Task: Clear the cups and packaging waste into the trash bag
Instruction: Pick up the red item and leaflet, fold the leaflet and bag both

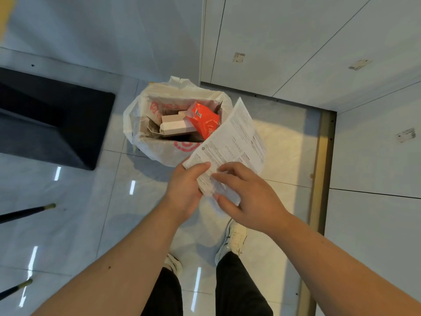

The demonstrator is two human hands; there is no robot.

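Observation:
A white plastic trash bag [133,124] with red print stands open on the tiled floor. Inside it lie an orange wrapper [205,120], a pale cardboard box [175,127] and brown paper. I hold a printed paper sheet [232,142] just in front of the bag's near right rim, tilted up toward it. My left hand [184,190] grips the sheet's lower left corner, thumb on top. My right hand [248,197] pinches the lower edge together with some clear crumpled plastic [224,197]. No cup is visible.
A dark upholstered seat [45,124] stands left of the bag. Two thin black legs with brass tips [27,212] reach in at lower left. White cabinet doors [319,53] fill the right side. My shoes [234,238] stand on glossy tiles below the hands.

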